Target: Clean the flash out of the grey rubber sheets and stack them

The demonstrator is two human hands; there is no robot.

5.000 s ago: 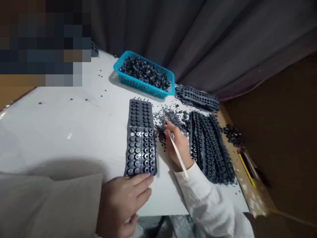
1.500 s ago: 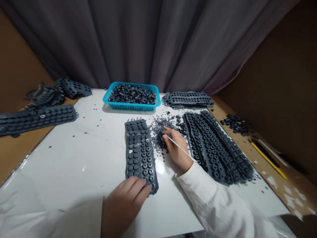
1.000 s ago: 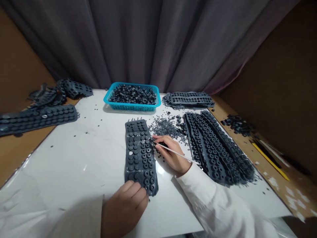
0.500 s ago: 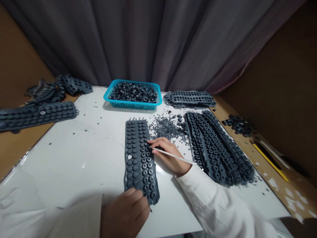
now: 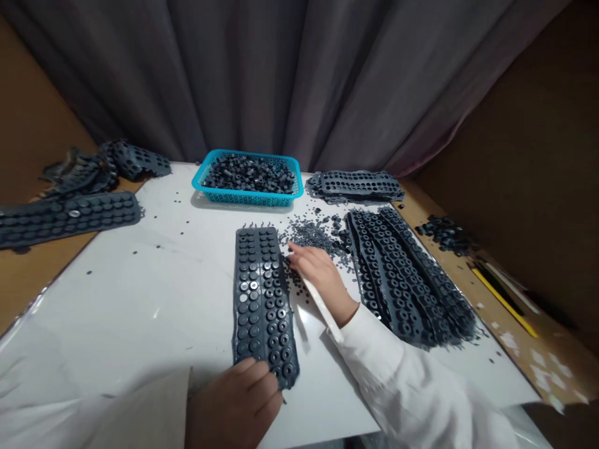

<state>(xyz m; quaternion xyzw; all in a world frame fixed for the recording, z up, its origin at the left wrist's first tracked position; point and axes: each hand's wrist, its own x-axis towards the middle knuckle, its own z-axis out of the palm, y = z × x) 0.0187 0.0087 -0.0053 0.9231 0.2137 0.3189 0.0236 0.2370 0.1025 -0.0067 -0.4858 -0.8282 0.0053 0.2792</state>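
Observation:
A dark grey moulded rubber sheet (image 5: 256, 293) with rows of round knobs lies lengthwise on the white table. Several knobs have open ring-like tops, mostly in the right-hand columns. My left hand (image 5: 238, 399) is closed over its near end, fingers curled on the edge and thumb hidden. Just right of the sheet, my right hand (image 5: 321, 277) grips a slim white stick-like tool (image 5: 322, 305). The tool's tip is hidden by the fingers. Small dark discs (image 5: 309, 234) lie scattered beyond and around that hand.
A blue basket (image 5: 248, 198) of small dark pieces stands at the back. More knobbed sheets (image 5: 407, 280) are piled on the right, with perforated sheets (image 5: 358, 182) behind. Another sheet (image 5: 70, 218) lies at left. A yellow pencil-like stick (image 5: 503, 301) lies on the right-hand board.
My right hand has lifted off the sheet's knobs and moved slightly right and away from me, and the white tool has turned steeper. My left hand stays on the near end.

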